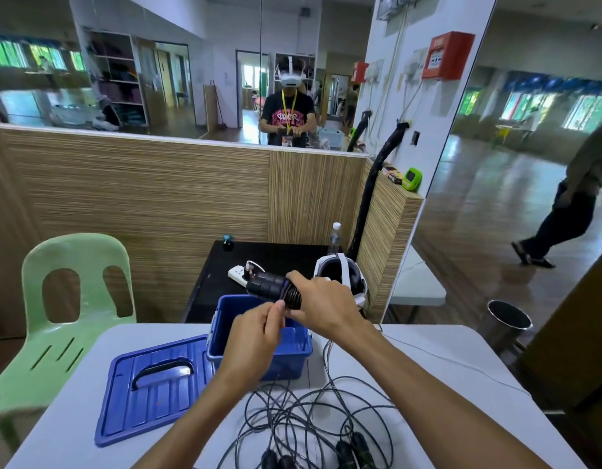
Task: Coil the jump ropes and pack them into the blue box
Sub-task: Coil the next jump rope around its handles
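A green chair [72, 299] stands beside the white table [428, 367].

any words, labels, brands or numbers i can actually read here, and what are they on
None can be read for certain.
Red wall box: white label, print too small.
Black T-shirt in the mirror: pinkish graphic lettering, mirrored and blurred.
Green gadget on the ledge: screen too small.
Small box beside it: print blurred.
Water bottle: label unreadable.
Blue box, blue lid, jump rope handles: no text visible.
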Motion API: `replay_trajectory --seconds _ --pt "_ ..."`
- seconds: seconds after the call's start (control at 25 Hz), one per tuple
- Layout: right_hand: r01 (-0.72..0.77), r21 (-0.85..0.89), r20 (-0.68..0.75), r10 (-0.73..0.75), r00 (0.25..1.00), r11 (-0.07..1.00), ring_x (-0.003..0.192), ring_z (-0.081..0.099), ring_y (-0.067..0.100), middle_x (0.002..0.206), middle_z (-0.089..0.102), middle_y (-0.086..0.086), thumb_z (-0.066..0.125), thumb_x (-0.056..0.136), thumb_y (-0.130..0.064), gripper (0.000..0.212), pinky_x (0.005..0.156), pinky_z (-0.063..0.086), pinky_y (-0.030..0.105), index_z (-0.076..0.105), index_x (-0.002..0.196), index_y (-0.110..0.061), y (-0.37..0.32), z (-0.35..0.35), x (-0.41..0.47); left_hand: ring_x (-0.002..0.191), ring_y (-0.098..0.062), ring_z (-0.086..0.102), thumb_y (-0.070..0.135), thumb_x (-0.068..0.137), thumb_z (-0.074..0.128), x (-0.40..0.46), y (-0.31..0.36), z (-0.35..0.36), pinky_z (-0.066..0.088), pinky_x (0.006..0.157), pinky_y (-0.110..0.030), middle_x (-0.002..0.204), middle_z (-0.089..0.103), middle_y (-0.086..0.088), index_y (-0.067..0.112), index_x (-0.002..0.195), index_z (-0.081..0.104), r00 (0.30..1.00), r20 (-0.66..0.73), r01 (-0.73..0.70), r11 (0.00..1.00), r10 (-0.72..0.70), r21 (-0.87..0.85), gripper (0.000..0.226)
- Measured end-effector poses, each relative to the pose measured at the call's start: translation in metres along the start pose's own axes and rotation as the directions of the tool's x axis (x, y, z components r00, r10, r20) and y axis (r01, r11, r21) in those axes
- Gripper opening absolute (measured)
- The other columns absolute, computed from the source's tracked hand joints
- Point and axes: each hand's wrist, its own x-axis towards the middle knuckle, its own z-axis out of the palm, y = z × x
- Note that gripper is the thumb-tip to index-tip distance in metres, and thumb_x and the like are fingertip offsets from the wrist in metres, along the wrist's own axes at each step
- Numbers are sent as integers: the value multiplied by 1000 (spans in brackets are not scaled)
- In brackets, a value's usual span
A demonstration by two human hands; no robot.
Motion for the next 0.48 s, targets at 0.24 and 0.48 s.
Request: replay_trajectory --seconds 0.24,0.48 --pt "12 33 -12 -11 1000 999 88 64 31 99 65 8 61 86 -56 55 68 49 36 45 130 -27 -11 7 -4 55 -10 37 26 102 40 -18 -15 6 32 50 -26 58 44 4 20 70 52 997 71 47 961 -29 -271 35" --pt "-45 132 -89 57 994 990 84 66 29 95 67 4 61 86 -58 50 65 52 36 46 124 -29 7 3 -1 51 -4 40 31 101 40 -41 -15 -1 32 51 -20 55 46 7 18 67 48 990 114 -68 985 87 -160 37"
